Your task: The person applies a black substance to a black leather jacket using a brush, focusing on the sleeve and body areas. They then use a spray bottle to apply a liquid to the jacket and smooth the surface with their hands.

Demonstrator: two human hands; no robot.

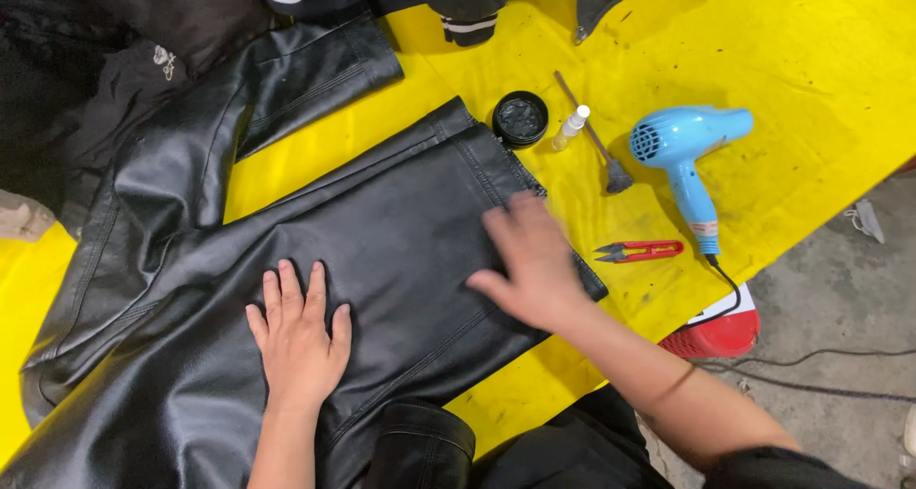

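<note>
Black leather jacket (401,231) on yellow table (811,50): left hand (298,334) flat on it, empty; right hand (527,260) spread, blurred, on its hem; red snips (639,251) beside

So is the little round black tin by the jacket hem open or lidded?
Open, it seems: the round black tin shows a raised rim around a dark, uneven, glossy filling rather than a flat lid. No separate lid is visible on the yellow table.

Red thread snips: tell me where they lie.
In the head view, the red thread snips lie on the yellow table, between the right hand and the blue hair dryer.
</note>
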